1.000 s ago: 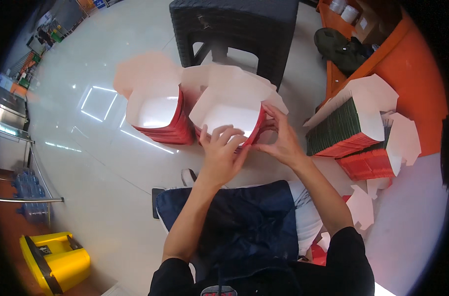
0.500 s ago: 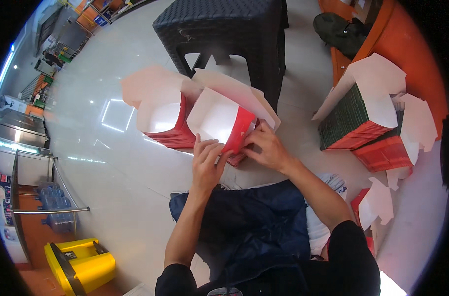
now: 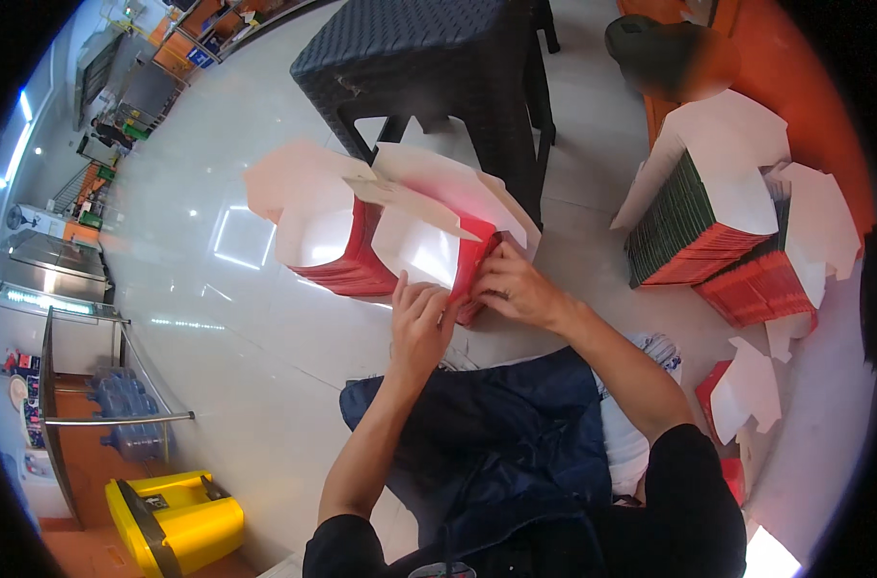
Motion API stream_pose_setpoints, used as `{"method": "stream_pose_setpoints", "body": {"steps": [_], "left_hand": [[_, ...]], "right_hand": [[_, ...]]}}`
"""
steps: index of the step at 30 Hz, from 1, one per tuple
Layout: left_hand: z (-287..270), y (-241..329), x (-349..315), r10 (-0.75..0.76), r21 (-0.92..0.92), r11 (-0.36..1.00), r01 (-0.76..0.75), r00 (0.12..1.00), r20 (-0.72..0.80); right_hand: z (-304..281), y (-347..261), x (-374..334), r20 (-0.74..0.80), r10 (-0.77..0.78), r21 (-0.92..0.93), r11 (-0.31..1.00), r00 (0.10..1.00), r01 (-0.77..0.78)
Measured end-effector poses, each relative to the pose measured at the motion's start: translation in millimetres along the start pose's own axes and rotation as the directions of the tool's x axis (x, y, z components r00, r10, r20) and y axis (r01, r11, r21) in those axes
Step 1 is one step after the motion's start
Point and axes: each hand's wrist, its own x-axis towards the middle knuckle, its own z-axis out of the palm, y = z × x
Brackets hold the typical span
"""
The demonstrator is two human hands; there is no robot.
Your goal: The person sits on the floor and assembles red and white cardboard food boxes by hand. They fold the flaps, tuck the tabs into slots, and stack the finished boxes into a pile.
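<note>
In front of me is a red-and-white cardboard food box [image 3: 472, 252], its white inside facing up and its far flap standing nearly edge-on. My left hand [image 3: 422, 323] has its fingers and thumb closed on the box's near edge. At the box's red right side, my right hand [image 3: 518, 287] pinches the corner with bent fingers. Other red cartons sit beneath and behind it. Just left of it stands a nested stack of the same boxes [image 3: 334, 275], with white flaps fanned upward. The fingertips are partly hidden against the cardboard.
A black plastic stool [image 3: 410, 67] stands beyond the boxes. To the right are nested stacks of cartons [image 3: 699, 226] with green and red edges, and a loose carton [image 3: 742, 390]. Dark blue cloth [image 3: 496, 424] covers my lap. A yellow bin [image 3: 183, 525] stands at lower left.
The box's far flap has swung up and inward, from lying open to nearly edge-on. Both hands stay at the same box. The whole view has shifted slightly.
</note>
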Motion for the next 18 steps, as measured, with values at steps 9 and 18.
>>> {"method": "stream_pose_setpoints", "body": {"steps": [9,18], "left_hand": [[-1.9,20.7,72.8,-0.282,0.154,0.958,0.243,0.900,0.332],[14.8,12.9,96.1,-0.313,0.154,0.950,0.273,0.854,0.415]], "right_hand": [[-0.8,-2.4,-1.5,-0.009,-0.020,-0.079,0.997,1.000,0.019],[-18.3,1.6,7.9,-0.072,-0.075,-0.116,0.991,0.995,0.066]]}}
